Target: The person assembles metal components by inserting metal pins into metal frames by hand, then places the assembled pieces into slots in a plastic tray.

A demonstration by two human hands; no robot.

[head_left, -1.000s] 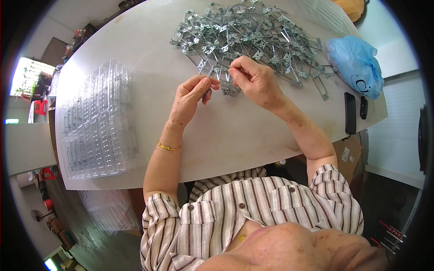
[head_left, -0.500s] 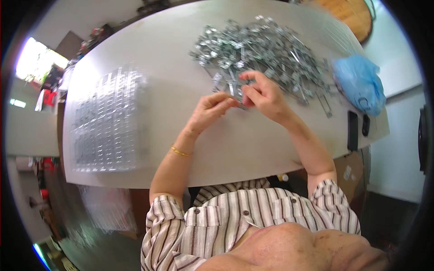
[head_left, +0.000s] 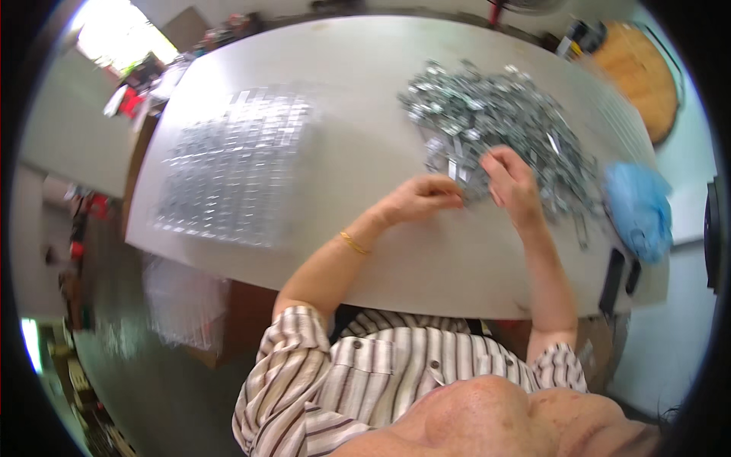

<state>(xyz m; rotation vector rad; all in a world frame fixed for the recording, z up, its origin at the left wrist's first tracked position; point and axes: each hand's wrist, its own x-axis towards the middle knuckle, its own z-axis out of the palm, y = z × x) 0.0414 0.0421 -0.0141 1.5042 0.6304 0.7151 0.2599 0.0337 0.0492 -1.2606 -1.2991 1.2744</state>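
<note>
A heap of small silvery metal pieces with thin rods point(head_left: 502, 114) lies on the right half of the pale table. At its near left edge is my left hand point(head_left: 422, 198), thumb and fingers pressed together; whatever sits in the pinch is too blurred to name. My right hand point(head_left: 514, 183) is bent over the near edge of the heap with its fingers curled. Motion blur hides what those fingertips hold. A gap separates the two hands.
A clear plastic tray with rows of compartments point(head_left: 228, 171) lies on the left of the table point(head_left: 358, 76). To the right are a blue plastic bag point(head_left: 640, 213) and a black oblong object point(head_left: 611, 280). Clear plastic sheets point(head_left: 186, 305) hang below the table's left edge.
The view has swung, so the table and heap appear farther right. My hands have moved apart, and the right fingers, spread before, are now curled at the heap.
</note>
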